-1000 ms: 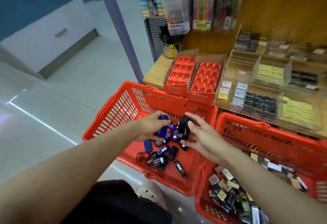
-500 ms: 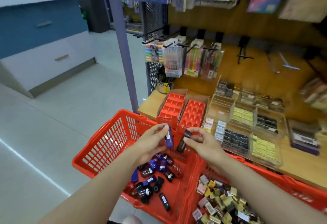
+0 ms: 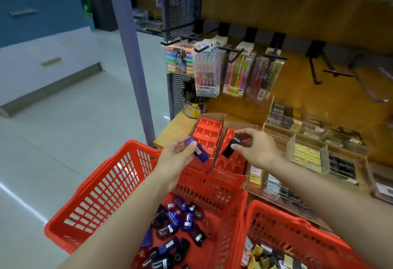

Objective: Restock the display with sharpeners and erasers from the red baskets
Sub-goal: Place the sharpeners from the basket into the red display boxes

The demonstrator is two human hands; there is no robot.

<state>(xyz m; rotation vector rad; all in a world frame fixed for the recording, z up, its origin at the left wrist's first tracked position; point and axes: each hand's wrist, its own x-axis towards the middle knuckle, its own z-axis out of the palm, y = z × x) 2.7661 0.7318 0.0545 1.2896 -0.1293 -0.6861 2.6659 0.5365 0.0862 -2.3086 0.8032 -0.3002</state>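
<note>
Above two red baskets (image 3: 110, 185), one of sharpeners and one of erasers, hang pen packs (image 3: 207, 71) behind two red trays (image 3: 209, 134) on the worktop (image 3: 176, 129). Left hand (image 3: 176, 158) pinches a blue sharpener (image 3: 197, 149), long axis slanting down-right over the left tray. Right hand (image 3: 255, 149) grips a black sharpener (image 3: 232, 145), tilted down-left above the right tray.
</note>
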